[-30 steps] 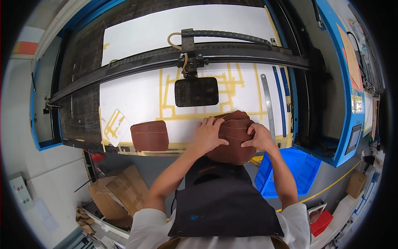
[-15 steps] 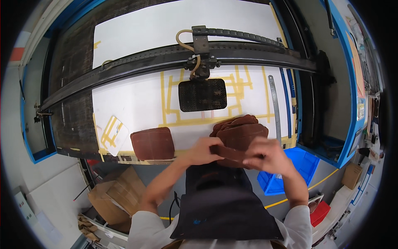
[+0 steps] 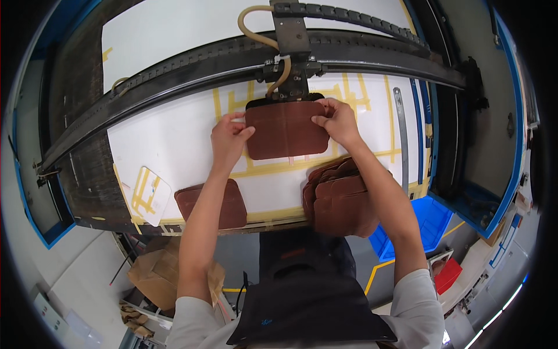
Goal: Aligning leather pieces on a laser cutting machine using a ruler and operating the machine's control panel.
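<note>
A reddish-brown leather panel with rounded corners hangs between my two hands, over the black textured plate, which it mostly covers. My left hand pinches the panel's left edge between thumb and fingers. At its upper right corner, my right hand grips it the same way. Whether the panel lies flat on the plate or sits just above it, I cannot tell. Closer to me on the right is an uneven pile of similar brown panels, partly behind my right forearm. More brown leather lies left, partly behind my left forearm.
Above the plate, a machine head rides on a black crossbeam. The white bed bears yellow tape. A steel ruler lies right; a taped white card lies left. Below the bed's edge are a blue bin and brown paper.
Both hands have moved forward from the right-hand pile to the black plate, carrying a brown leather panel that now covers most of it. The left-hand leather has stayed put.
</note>
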`<state>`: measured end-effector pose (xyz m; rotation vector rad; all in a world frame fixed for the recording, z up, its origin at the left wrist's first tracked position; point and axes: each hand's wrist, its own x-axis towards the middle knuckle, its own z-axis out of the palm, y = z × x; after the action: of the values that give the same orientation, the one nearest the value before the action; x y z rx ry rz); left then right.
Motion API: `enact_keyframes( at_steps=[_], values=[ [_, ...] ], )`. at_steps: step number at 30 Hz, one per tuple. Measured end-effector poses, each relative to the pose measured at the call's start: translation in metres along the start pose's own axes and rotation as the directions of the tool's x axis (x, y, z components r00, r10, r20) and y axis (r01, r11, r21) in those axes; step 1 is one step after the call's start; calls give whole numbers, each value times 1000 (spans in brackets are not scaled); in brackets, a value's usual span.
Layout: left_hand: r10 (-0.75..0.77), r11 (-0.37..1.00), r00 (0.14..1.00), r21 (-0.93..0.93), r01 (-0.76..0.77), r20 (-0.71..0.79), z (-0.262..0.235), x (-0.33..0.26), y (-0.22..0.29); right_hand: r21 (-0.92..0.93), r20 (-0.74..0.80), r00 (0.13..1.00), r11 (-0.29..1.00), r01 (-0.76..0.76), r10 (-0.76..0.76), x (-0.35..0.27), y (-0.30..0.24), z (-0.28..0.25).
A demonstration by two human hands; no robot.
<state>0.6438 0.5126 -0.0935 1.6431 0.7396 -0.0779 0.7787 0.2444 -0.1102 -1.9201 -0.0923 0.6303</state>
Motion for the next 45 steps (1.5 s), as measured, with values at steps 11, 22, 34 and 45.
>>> enact_keyframes(
  at_steps=[11,22,34,45],
  values=[
    [115,976,991,193,-99,-74,3,12,11,-107,-71,997,994,3,-11,0,-15,-5],
    [112,957,992,276,-91,-64,7,3,10,-105,-69,998,994,2,-9,-1,-11,-14],
    [482,676,874,659,-329,-58,17,-13,6,-216,-87,996,976,-26,7,-3,-14,-20],
    [577,288,782,836,-467,238,37,-20,-21,-259,-113,994,965,-32,3,-2,-15,-21]
  ],
)
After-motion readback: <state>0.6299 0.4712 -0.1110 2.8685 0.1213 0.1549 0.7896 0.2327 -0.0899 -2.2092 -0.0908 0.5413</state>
